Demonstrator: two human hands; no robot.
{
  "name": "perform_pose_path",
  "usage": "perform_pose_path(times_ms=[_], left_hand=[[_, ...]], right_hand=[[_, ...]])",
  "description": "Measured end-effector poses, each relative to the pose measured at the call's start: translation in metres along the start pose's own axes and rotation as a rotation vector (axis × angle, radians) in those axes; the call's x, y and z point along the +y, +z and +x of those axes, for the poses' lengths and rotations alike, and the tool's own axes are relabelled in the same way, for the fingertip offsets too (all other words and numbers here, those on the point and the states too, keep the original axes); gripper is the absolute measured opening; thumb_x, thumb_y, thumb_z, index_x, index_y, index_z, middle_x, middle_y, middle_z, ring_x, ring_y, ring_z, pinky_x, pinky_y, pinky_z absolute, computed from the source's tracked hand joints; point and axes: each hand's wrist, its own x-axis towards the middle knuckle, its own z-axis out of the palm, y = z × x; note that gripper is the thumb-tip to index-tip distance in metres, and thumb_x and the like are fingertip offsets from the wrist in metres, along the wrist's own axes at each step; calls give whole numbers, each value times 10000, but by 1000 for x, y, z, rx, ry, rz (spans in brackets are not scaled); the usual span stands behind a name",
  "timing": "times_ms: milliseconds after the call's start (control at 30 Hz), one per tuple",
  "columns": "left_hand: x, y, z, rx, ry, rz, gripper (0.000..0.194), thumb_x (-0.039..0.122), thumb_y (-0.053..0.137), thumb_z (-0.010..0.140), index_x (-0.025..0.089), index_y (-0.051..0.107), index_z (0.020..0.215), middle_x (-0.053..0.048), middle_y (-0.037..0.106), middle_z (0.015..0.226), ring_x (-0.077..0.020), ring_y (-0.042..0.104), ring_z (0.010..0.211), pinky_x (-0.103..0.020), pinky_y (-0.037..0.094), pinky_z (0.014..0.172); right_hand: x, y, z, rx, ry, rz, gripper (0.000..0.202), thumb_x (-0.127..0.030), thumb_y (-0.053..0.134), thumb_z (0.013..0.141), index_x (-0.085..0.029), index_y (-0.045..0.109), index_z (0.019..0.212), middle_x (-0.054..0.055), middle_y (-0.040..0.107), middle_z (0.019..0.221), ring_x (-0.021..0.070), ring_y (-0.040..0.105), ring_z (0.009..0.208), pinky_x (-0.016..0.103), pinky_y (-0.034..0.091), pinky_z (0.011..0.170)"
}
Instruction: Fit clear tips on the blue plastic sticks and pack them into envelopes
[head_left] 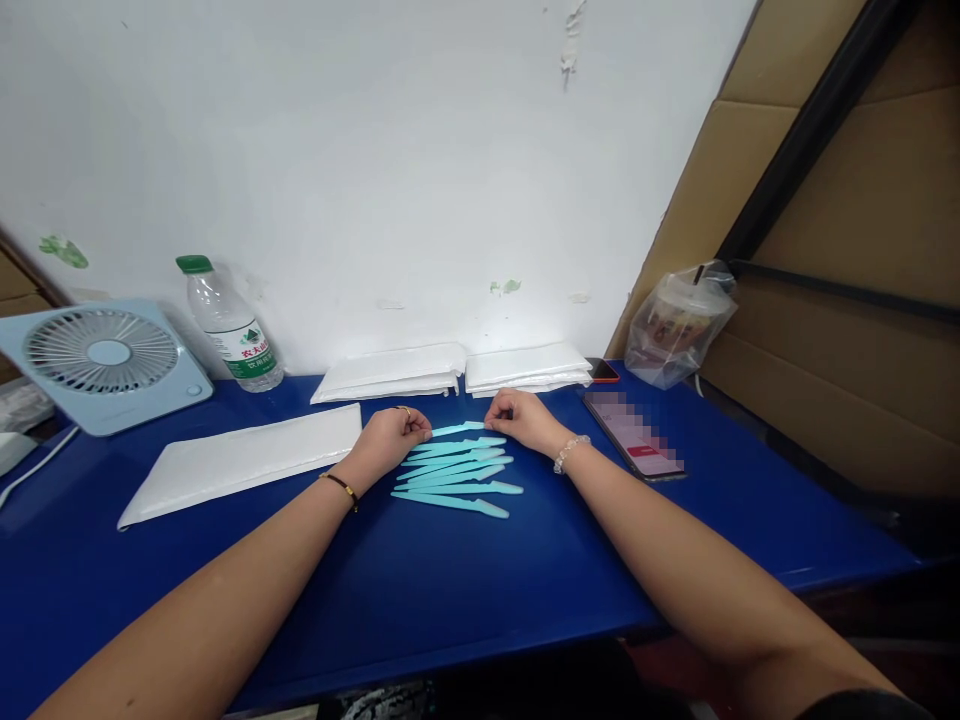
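Note:
Several light-blue eyebrow razors point(457, 487) lie roughly side by side on the blue table point(420, 600), some overlapping. At the far end of the row is one more eyebrow razor point(457, 428), spanning the gap between my hands. My left hand point(386, 440) is closed in a pinch at its left tip. The other end sits between the thumb and fingers of my right hand point(525, 420), which are pinched together. Fingers cover both ends of this razor. Whether it touches the table, I cannot tell.
White padded packs point(390, 374) and a second stack of packs point(525, 367) lie along the wall. Left are another white pack point(247, 460), a water bottle point(238, 340) and a fan point(105, 360). Right are a phone point(637, 440), another phone point(604, 371) and a bagged drink cup point(679, 325).

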Motion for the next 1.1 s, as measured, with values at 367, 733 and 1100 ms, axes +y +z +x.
perform_pose_path(times_ms=[367,733,1100], left_hand=[[33,-10,-34,-247,247,220,989,665,696,535,222,387,1363,-125,449,1331,-339,376,1228,-412,360,972],[53,-1,-40,-257,300,414,158,304,465,832,185,564,866,-65,621,852,-206,589,762,-295,427,657],[62,0,-44,-127,201,604,285,292,510,803,191,533,1069,-82,672,823,-243,640,746,-313,450,650]], right_hand=[[-28,-10,-12,-177,-36,-81,202,-343,639,783,-179,715,876,44,638,895,149,567,777,254,432,683],[-70,14,-32,-369,-173,-545,192,-239,583,735,-146,568,902,89,575,941,194,562,784,275,422,627],[-80,11,-33,-299,-105,-612,306,-259,607,758,-176,536,1043,100,659,881,255,628,767,332,437,647]])
